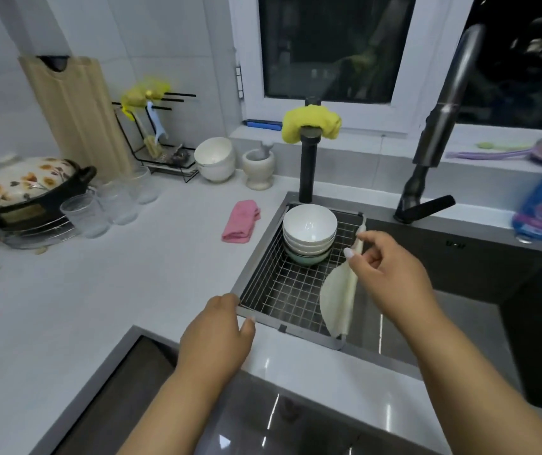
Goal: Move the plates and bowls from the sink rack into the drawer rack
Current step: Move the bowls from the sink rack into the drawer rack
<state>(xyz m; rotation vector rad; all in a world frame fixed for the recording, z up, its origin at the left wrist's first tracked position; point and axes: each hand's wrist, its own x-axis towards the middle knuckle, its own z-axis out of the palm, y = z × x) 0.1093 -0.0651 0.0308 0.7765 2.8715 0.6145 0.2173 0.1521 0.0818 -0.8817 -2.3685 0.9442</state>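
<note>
Pinched: right hand (391, 270) apparently on plates (338, 300) upright at sink rack (282, 290) right edge; left hand (220, 326) loose on rim. Risk: thin pinch, plates slipping.

Sat in the left part of the sink (493, 257): a wire rack (282, 290). Stood stacked at its far end: bowls (309, 231). Leaned on edge along its right side: plates (338, 300), gripped at the rim by the right hand (391, 274). Rested on its near left corner: the left hand (220, 330). Lay left of it, on the counter (99, 290): a folded cloth (240, 221).
</note>
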